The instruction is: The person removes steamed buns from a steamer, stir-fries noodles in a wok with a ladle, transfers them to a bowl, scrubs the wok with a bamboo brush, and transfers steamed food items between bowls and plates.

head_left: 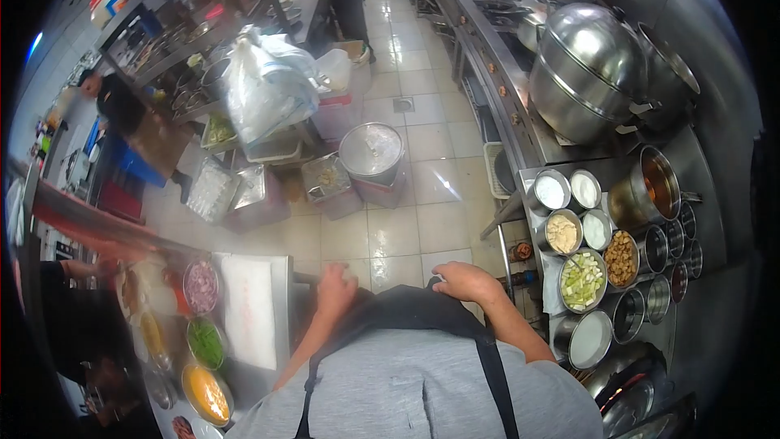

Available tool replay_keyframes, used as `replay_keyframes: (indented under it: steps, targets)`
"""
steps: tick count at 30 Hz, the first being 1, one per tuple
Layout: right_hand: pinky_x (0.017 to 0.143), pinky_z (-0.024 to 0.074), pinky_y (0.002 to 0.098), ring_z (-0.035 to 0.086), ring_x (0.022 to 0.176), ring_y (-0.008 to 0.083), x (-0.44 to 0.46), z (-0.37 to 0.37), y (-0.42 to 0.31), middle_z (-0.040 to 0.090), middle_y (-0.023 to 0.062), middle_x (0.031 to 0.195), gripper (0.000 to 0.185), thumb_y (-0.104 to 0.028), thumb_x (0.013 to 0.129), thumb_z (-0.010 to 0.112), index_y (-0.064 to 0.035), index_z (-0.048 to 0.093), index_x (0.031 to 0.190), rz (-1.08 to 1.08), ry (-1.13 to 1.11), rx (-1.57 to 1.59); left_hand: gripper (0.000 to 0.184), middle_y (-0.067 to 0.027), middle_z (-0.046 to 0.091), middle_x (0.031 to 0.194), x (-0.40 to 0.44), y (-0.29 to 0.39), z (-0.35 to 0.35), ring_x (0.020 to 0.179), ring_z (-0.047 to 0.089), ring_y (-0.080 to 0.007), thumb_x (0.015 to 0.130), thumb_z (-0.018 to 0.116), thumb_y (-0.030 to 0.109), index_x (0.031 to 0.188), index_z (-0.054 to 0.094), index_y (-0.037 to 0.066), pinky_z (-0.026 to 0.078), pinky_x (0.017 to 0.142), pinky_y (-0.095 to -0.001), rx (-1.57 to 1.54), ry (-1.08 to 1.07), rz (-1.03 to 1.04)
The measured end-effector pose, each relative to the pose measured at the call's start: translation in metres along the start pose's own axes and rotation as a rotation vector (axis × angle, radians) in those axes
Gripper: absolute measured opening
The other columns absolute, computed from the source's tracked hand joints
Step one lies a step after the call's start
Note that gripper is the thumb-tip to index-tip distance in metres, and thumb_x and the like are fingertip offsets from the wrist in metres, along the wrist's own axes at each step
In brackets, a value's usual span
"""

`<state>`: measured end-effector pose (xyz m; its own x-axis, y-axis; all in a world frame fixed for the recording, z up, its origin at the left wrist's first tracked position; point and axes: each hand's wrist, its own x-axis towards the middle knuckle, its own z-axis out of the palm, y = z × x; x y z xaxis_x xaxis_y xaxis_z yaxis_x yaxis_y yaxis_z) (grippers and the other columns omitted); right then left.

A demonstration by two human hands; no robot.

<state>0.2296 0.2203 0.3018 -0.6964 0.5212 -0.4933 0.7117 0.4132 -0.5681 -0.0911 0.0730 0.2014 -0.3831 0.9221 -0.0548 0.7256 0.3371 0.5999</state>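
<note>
My left hand [335, 286] hovers beside the left edge of my black apron [398, 306], fingers loosely bent and apart, with nothing in them. On the other side, my right hand [465, 280] has its fingers closed at a raised corner of the apron; a small pale spot shows at the fingertips, too small to name. To the left of my left hand lies a white cloth [249, 309] on a steel counter. Bowls of chopped purple onion [201, 287], chopped greens [206, 343] and yellow liquid [206, 394] stand beyond it.
On my right are pots of white powder [550, 191], cut green vegetable [582, 280] and brown pieces [621, 258]. A large steamer pot [587, 73] sits on the stove. Tubs and a bin [372, 158] stand on the tiled floor [422, 236]. Co-workers stand at the left and far back.
</note>
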Motion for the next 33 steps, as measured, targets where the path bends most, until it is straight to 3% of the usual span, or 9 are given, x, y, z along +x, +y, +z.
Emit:
replay_keyframes:
  steps: [4, 10, 15, 19, 25, 28, 33]
  targets:
    - [0.101, 0.0507, 0.0480, 0.064, 0.118, 0.0405, 0.025, 0.001, 0.025, 0.070, 0.0228, 0.123, 0.044, -0.032, 0.101, 0.063, -0.0020, 0.064, 0.133, -0.045, 0.012, 0.052, 0.050, -0.0271, 0.068, 0.124, 0.023, -0.019, 0.031, 0.119, 0.064, -0.0401, 0.094, 0.070, 0.032, 0.131, 0.064, -0.001, 0.050, 0.103, -0.0452, -0.173, -0.657, -0.072]
    - [0.099, 0.0512, 0.0476, 0.065, 0.115, 0.0409, 0.053, -0.024, 0.046, 0.071, 0.0224, 0.118, 0.042, -0.031, 0.103, 0.061, -0.0021, 0.063, 0.134, 0.078, 0.033, 0.118, 0.049, -0.0268, 0.071, 0.122, 0.091, 0.053, -0.009, 0.117, 0.067, -0.0392, 0.097, 0.069, 0.034, 0.130, 0.065, -0.002, 0.050, 0.103, -0.0445, -0.022, -0.794, -0.247]
    - [0.099, 0.0516, 0.0459, 0.065, 0.115, 0.0395, 0.098, -0.055, 0.061, 0.071, 0.0223, 0.119, 0.045, -0.033, 0.102, 0.062, -0.0021, 0.062, 0.135, 0.134, 0.149, 0.136, 0.048, -0.0266, 0.070, 0.126, 0.202, -0.027, 0.031, 0.120, 0.066, -0.0403, 0.097, 0.067, 0.033, 0.130, 0.066, -0.002, 0.051, 0.103, -0.0454, -0.035, -0.800, 0.006]
    - [0.101, 0.0512, 0.0439, 0.065, 0.118, 0.0377, 0.100, -0.123, 0.016, 0.069, 0.0219, 0.125, 0.047, -0.034, 0.102, 0.063, -0.0027, 0.061, 0.137, 0.222, 0.241, 0.221, 0.051, -0.0261, 0.069, 0.129, 0.275, 0.008, 0.011, 0.121, 0.065, -0.0414, 0.097, 0.065, 0.036, 0.131, 0.065, -0.002, 0.051, 0.104, -0.0468, 0.119, -0.773, 0.100]
    - [0.099, 0.0512, 0.0435, 0.065, 0.116, 0.0369, 0.101, -0.167, 0.004, 0.069, 0.0203, 0.123, 0.045, -0.031, 0.102, 0.062, -0.0026, 0.062, 0.136, 0.262, 0.307, 0.320, 0.054, -0.0261, 0.068, 0.130, 0.366, 0.015, 0.046, 0.121, 0.066, -0.0409, 0.096, 0.065, 0.040, 0.133, 0.065, 0.000, 0.051, 0.104, -0.0463, 0.181, -0.822, 0.299]
    - [0.098, 0.0513, 0.0434, 0.065, 0.114, 0.0363, 0.105, -0.176, 0.021, 0.070, 0.0193, 0.120, 0.042, -0.030, 0.102, 0.062, -0.0025, 0.063, 0.134, 0.276, 0.356, 0.352, 0.054, -0.0261, 0.069, 0.128, 0.387, 0.044, 0.060, 0.121, 0.066, -0.0405, 0.096, 0.065, 0.039, 0.134, 0.065, 0.001, 0.051, 0.104, -0.0464, 0.079, -0.857, 0.214]
    - [0.101, 0.0507, 0.0415, 0.065, 0.116, 0.0346, 0.118, -0.204, 0.055, 0.070, 0.0169, 0.121, 0.040, -0.028, 0.102, 0.060, -0.0033, 0.063, 0.134, 0.287, 0.461, 0.416, 0.050, -0.0260, 0.069, 0.127, 0.421, 0.083, 0.088, 0.118, 0.067, -0.0412, 0.096, 0.064, 0.035, 0.133, 0.065, 0.000, 0.052, 0.103, -0.0469, -0.009, -1.065, 0.268]
